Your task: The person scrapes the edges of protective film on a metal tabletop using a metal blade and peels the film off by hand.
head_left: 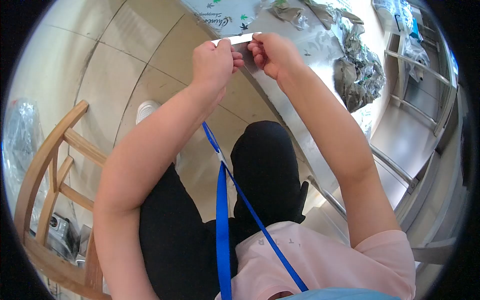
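A narrow white strip point(241, 38), its exact kind unclear, is stretched nearly level between my two hands. My left hand point(214, 62) pinches its left end between thumb and fingers, with the other fingers curled in. At the opposite end, my right hand point(274, 54) has the strip between thumb and forefinger, its remaining fingers bent. Both hands are above the near corner of a metal table point(267, 85). Just beyond them, a printed plastic bag point(220, 17) with green leaf shapes lies flat on the tabletop.
Crumpled grey plastic bags point(360, 77) lie along the table's right side. A metal rack point(417, 65) stands farther right. To the left are a wooden chair point(47, 145) and clear plastic wrapping point(22, 145) on the tiled floor point(130, 65). A blue lanyard point(223, 225) hangs over my lap.
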Motion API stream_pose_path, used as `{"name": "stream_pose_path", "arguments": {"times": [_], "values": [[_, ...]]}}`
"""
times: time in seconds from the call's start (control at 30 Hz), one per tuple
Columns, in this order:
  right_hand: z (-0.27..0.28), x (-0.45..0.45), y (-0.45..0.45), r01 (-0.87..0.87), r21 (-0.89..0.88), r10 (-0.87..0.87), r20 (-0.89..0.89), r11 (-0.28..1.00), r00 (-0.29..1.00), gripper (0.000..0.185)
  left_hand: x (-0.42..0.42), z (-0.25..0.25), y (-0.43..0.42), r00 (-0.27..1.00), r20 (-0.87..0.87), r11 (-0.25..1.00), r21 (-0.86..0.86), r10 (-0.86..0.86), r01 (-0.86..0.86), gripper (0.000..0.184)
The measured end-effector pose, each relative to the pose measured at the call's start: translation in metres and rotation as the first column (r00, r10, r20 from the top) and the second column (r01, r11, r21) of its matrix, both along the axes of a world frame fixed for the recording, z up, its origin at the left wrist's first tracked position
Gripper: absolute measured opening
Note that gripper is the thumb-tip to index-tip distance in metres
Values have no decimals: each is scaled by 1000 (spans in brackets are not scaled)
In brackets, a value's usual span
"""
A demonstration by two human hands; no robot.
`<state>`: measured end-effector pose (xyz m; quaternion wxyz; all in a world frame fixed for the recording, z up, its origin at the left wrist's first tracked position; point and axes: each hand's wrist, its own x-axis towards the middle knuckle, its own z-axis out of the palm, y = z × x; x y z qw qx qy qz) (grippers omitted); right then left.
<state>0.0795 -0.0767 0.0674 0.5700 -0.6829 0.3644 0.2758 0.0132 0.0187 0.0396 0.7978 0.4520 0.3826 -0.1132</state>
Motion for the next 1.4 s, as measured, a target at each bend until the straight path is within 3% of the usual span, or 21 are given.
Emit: {"name": "stream_pose_path", "arguments": {"times": [0.2,0.43,0.63,0.73,0.93,1.13,1.4], "values": [[-3,5,3,18,-17,-18,-2,1000,1000,14,8,3,1,998,-52,1000,6,18,-18,19],[3,12,10,-95,-63,93,-33,993,995,17,16,12,4,985,-172,1000,11,9,-8,20],[-2,17,14,-39,-73,41,31,997,999,17,21,16,2,972,-230,998,-23,51,-58,20],[-8,24,10,-175,-117,178,19,978,984,17,22,19,2,967,-246,996,-50,63,-78,20],[-2,18,1,-202,16,201,52,979,978,15,15,14,0,977,-174,985,-105,120,-139,22],[-2,-1,4,-27,10,27,-10,1000,1000,17,-3,5,-1,994,-62,995,-56,85,-88,16],[-1,0,17,92,-20,-91,17,996,996,15,10,8,4,988,-121,995,-24,95,-98,15]]}}
